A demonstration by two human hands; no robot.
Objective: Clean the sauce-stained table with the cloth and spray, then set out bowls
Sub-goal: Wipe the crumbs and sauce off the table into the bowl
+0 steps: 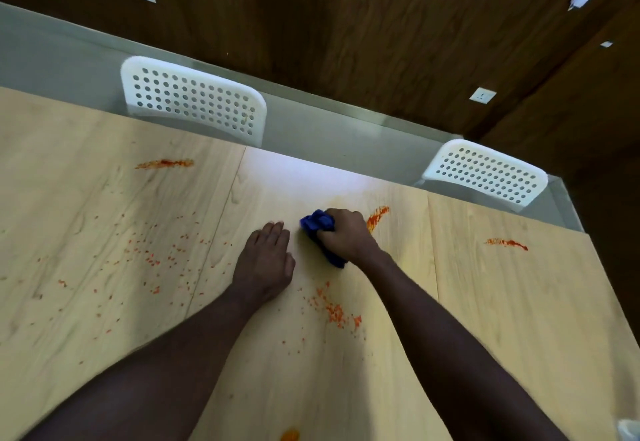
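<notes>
The person leans over the table (519, 302). The right hand (346, 236) is curled tight around a bunched-up blue cloth (317, 224) and pushes it down on the wood. I think the cloth is balled up so the hand can press hard and rub. The left hand (265, 260) lies flat on the table with its fingers straight and holds nothing. It looks like it props the person up while they reach far across.

The cloth sits under the right hand and pokes out on the side toward the left hand. The 2 hands are near each other but do not touch. An orange sauce streak (377, 217) lies just beside the right hand, on its outer side. That may be the next spot to wipe.

A far streak (164, 163) and a side streak (505, 243) lie well apart from the hands. Little orange bits (336, 312) lie between the arms. So the cleaning looks far from done. I see no spray and no bowls. 2 white chairs (194, 101) stand at the far side.
</notes>
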